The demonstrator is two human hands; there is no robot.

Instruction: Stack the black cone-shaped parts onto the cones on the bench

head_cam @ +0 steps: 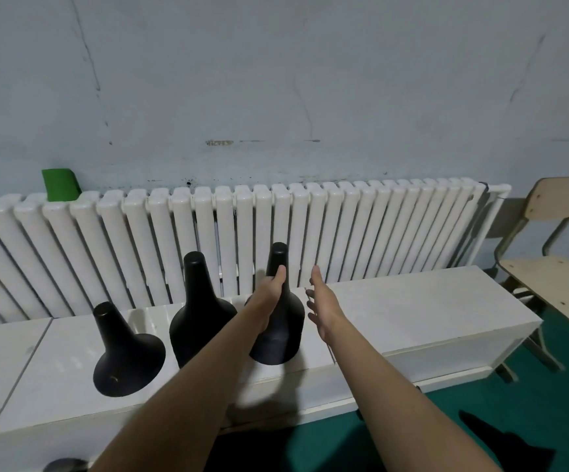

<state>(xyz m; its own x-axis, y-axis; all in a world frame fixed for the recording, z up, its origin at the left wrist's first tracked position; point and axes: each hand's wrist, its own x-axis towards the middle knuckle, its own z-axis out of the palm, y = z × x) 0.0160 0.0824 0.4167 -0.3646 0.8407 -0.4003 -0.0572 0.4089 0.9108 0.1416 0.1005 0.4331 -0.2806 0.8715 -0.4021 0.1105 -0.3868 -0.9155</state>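
Head cam: left hand (272, 291) grips the neck of a matte black flared cone (278, 255) on the glossy white surface (412, 308), right hand (322, 301) spread beside it.

Fingers of the left hand (271, 294) lie hidden behind the right cone (290, 321), and the near edge cuts off a dark round thing (65, 466).

black left cone (123, 356), middle cone (198, 301), right cone (279, 255) upright along the white bench (412, 311)
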